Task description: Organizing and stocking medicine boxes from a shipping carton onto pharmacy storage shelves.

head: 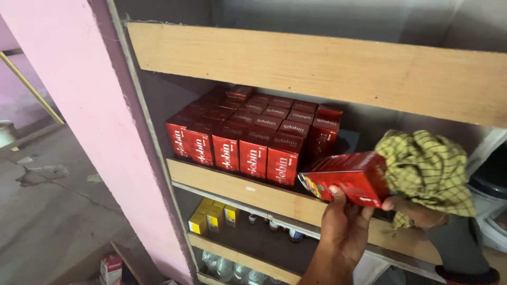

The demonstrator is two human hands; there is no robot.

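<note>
I see left hand [344,224] gripping glossy red carton [348,179], tilted; right hand [417,208] clutching yellow checked cloth [425,169] against it.

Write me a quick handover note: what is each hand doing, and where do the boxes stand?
Left hand: holds a red box from below, in front of the shelf.
Right hand: grips a yellow checked cloth pressed against that box's right end.
Done: many red boxes stand in rows on the shelf.
Left: the held box is not yet on the shelf; a gap shows at the right of the rows.
</note>
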